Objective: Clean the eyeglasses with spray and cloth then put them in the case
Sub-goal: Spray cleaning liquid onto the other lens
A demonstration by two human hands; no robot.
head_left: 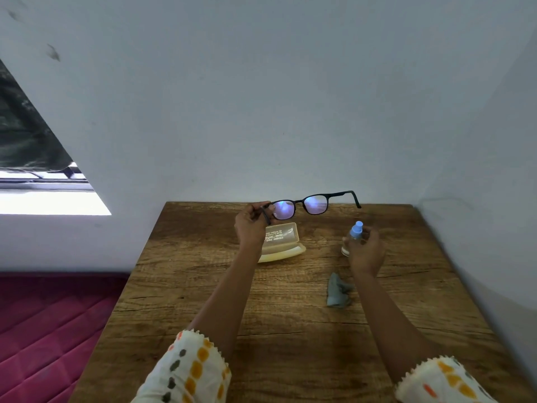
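The left hand (251, 225) is raised above the far part of the wooden table (290, 330) and pinches one side arm of the black glasses (316, 204) between thumb and fingers. The glasses are held in the air, unfolded, with both lenses turned to the camera and showing a bluish reflection; the other side arm points freely to the right. Just under them the pale yellow case (286, 238) lies open on the table, partly hidden by the left wrist. To the right, the right hand (366, 251) has its fingers curled around a small clear spray bottle (355, 231) with a light blue cap, which stands upright (if its bottom touches the table or is a little lifted, I cannot tell). A crumpled grey-blue cloth (337, 290) lies on the table near the right wrist, not touched by any hand. Both sleeves (191, 370) are white with orange and dark spots.
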